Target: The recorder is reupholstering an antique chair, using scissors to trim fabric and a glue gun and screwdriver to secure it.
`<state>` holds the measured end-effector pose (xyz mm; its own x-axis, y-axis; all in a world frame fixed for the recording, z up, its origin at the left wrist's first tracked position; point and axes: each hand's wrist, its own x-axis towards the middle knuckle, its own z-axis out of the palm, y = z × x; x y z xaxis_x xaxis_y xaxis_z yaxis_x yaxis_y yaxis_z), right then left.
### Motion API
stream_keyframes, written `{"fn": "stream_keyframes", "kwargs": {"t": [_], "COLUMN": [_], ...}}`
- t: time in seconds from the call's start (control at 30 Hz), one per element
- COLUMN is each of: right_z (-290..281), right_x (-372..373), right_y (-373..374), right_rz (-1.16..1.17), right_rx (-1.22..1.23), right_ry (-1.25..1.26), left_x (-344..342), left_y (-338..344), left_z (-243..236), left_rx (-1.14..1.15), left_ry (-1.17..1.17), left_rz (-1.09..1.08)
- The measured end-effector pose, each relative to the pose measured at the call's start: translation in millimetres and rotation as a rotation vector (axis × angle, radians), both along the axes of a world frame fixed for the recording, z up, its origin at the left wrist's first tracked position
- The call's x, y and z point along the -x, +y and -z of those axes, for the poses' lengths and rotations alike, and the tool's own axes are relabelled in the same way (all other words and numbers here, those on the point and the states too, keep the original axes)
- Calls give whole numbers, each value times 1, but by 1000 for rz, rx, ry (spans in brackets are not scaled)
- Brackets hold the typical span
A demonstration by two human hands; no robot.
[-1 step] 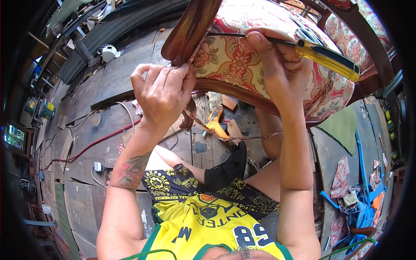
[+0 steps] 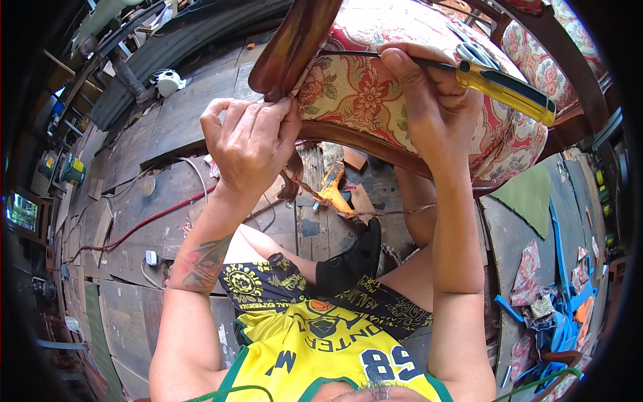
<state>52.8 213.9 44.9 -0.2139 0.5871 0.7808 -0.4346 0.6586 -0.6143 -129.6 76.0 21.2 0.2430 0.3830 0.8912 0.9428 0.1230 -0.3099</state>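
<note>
A chair seat covered in red and cream floral fabric (image 2: 368,97) stands in front of me, edged by a curved brown wooden rail (image 2: 362,139). At its left rises a varnished wooden post (image 2: 289,53). My left hand (image 2: 251,141) is closed at the foot of this post, its thumb and forefinger pinching the fabric edge in the corner. My right hand (image 2: 432,94) grips a screwdriver with a yellow and black handle (image 2: 506,94). The dark shaft points left across the fabric, and its tip meets the gap between post and seat.
Under the chair lies a yellow-orange tool (image 2: 333,187) beside wood offcuts. A red cord (image 2: 154,220) and a white plug (image 2: 153,257) lie on the plank floor at left. To the right are blue straps (image 2: 569,315), fabric scraps (image 2: 526,275) and a green sheet (image 2: 529,199).
</note>
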Motion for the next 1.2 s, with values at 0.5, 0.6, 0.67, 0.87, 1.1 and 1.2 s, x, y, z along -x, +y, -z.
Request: {"fn": "stream_keyframes", "kwargs": {"t": [0.5, 0.6, 0.67, 0.87, 1.1, 1.2], "right_z": [5, 6, 8, 11, 10, 10], "right_x": [-3, -4, -3, 1, 1, 0], "right_y": [-2, -2, -1, 0, 1, 3], "right_rz": [-52, -54, -52, -106, -109, -70], "right_rx": [21, -5, -26, -113, -104, -155], "right_ry": [89, 26, 17, 26, 31, 8], "left_x": [-6, -7, -7, -9, -12, -12], "left_y": [5, 5, 6, 6, 8, 9], "left_z": [11, 11, 9, 9, 13, 15], "left_rx": [-38, -35, -79, -69, -70, -78], "left_ry": [-179, -261, -341, -295, -388, -381], "left_rz": [12, 7, 45, 26, -6, -13]}}
